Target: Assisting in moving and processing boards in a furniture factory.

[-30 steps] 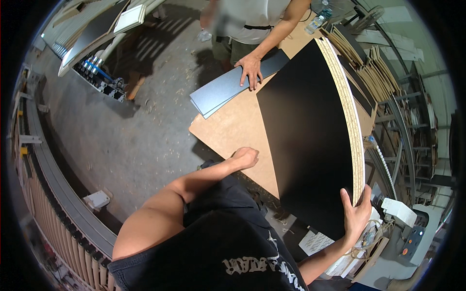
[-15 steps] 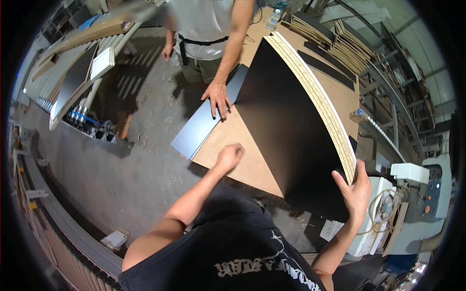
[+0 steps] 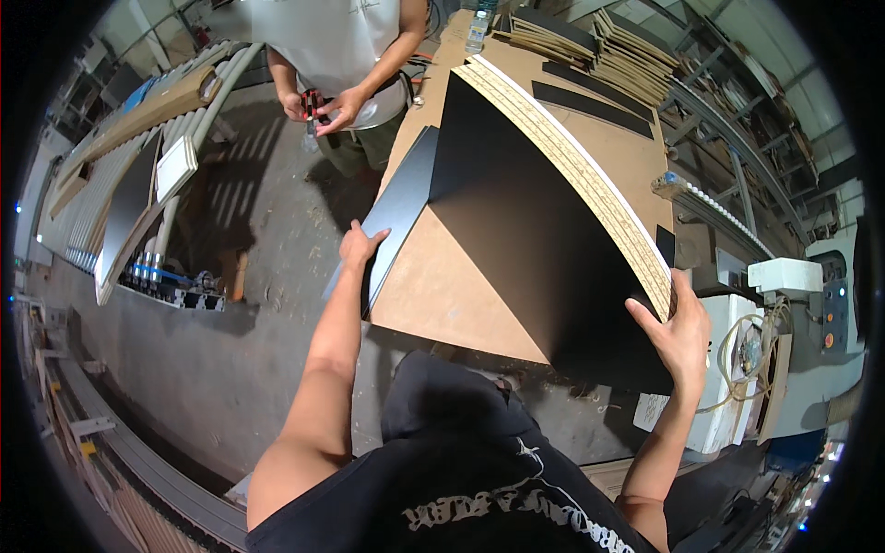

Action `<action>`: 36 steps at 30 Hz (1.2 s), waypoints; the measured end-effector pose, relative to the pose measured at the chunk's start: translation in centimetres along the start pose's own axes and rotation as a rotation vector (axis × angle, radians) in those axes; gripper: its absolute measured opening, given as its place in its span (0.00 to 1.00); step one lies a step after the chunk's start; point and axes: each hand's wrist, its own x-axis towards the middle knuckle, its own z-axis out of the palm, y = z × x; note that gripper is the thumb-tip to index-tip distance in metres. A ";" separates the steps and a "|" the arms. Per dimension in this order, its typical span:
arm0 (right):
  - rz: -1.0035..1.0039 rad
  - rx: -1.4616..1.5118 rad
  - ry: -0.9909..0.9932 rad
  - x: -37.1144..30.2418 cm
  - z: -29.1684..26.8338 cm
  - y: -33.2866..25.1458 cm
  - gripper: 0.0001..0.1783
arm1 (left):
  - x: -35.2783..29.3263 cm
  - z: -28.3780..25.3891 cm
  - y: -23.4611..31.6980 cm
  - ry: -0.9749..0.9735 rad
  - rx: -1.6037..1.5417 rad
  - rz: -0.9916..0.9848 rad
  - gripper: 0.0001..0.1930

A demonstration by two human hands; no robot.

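Observation:
My right hand (image 3: 679, 337) grips the near right end of a stack of black-faced boards (image 3: 535, 221), thumb on top and fingers round the outer side. The stack's pale chipboard edges (image 3: 576, 166) face right, with a white edge outermost. Over on the left, my left hand (image 3: 361, 245) is closed on the outer edge of a narrow grey-blue panel (image 3: 402, 205), its thumb lying on the top face. Its other fingers are partly hidden. Between the panel and the black boards shows a brown board surface (image 3: 452, 286).
Across the table a co-worker's hands (image 3: 323, 111) hold a small red-and-black tool. A water bottle (image 3: 477, 32), dark strips (image 3: 590, 109) and stacked boards (image 3: 627, 60) lie at the far side. A roller conveyor (image 3: 138, 120) stands left, a machine (image 3: 834, 304) right.
My left hand has moved left from above the brown surface onto the grey-blue panel. The co-worker's hand has left that panel, and both their hands are at the tool. My right hand keeps its grip.

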 end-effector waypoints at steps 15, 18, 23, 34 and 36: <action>-0.022 0.012 -0.002 -0.1 -0.9 1.2 0.32 | -0.8 -2.5 -4.1 0.045 0.034 -0.035 0.53; -0.006 -0.022 -0.028 0.3 -0.9 1.3 0.33 | -3.0 -1.9 -4.8 0.060 -0.014 -0.058 0.53; -0.027 0.000 -0.069 1.0 -0.8 1.2 0.35 | -6.6 1.0 -6.1 -0.064 -0.497 -0.259 0.51; -0.041 -0.046 -0.041 -0.1 -0.7 2.2 0.35 | -18.6 5.4 2.3 -0.131 -1.202 -0.226 0.41; -0.078 -0.026 -0.019 0.2 -0.5 2.7 0.36 | -20.2 8.0 3.9 -0.161 -1.504 -0.082 0.41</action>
